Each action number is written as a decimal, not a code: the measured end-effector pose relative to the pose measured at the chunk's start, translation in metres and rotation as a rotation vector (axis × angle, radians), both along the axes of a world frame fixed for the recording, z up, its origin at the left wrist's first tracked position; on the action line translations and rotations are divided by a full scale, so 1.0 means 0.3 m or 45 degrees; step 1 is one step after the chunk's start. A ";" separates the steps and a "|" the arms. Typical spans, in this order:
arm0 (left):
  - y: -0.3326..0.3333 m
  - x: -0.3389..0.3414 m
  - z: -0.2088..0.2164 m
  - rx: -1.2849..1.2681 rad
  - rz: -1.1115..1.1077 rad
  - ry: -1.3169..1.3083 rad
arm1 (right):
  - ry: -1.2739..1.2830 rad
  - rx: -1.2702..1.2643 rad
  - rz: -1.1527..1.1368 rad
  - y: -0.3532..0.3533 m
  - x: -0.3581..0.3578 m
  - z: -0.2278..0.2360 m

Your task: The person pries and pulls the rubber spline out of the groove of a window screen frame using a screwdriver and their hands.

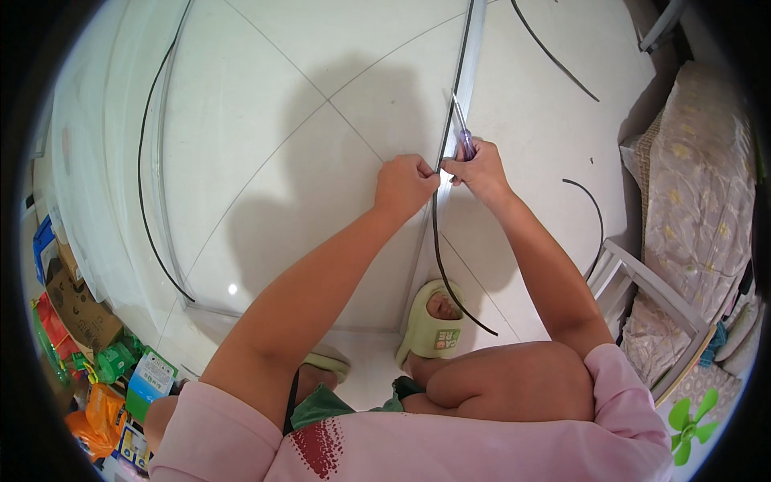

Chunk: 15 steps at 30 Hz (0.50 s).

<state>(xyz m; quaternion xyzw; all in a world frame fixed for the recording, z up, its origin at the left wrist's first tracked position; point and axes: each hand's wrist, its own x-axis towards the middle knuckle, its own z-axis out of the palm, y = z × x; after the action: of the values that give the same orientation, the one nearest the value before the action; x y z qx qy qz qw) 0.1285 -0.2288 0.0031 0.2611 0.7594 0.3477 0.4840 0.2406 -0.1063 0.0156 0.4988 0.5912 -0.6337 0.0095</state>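
- Biggest thing in front of you: the pale frame point(474, 40), laid out on the tiled floor, one long bar running away from you between your arms.
- Now the black strip point(437, 237): beyond your hands it follows that bar; on your side it curves loose past the green slipper point(415, 333). You look to be seating it along the bar, so work in short lengths, don't stretch it, and mind that your foot doesn't snag the tail.
- Your left hand point(407, 187): fingers curled, fingertips together, pinching the strip at the bar. Good place to steady it; hold it straight there.
- Your right hand point(479, 171), directly opposite: closed round a purple-handled screwdriver point(467, 145), thumb and forefinger right up by the strip. Whether they touch it, you can't tell from here.
- Smallest, the screwdriver's thin shaft, pointing away from you: if you press with it, go gently, as the tip could nick the strip.
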 end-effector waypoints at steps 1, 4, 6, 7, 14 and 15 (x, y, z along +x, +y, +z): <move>0.000 -0.002 -0.003 0.008 0.022 -0.058 | -0.001 -0.002 -0.001 0.000 0.000 -0.001; 0.000 -0.005 0.010 -0.050 0.053 -0.198 | -0.019 0.004 0.020 0.003 0.000 0.001; 0.004 -0.014 0.018 -0.058 0.091 -0.292 | -0.017 -0.008 0.029 0.004 -0.004 0.006; 0.006 -0.018 0.020 -0.062 0.130 -0.382 | -0.018 -0.010 0.027 0.004 -0.005 0.007; 0.018 -0.021 0.028 -0.125 0.154 -0.397 | -0.092 0.070 0.061 -0.015 -0.010 0.004; 0.025 -0.016 0.032 -0.144 0.143 -0.351 | -0.087 0.091 0.048 -0.018 -0.007 0.005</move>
<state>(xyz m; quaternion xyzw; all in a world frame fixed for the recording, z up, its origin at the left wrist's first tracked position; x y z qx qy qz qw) 0.1238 -0.2213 0.0125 0.1403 0.7175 0.3633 0.5776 0.2384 -0.1116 0.0169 0.5090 0.6219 -0.5947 0.0238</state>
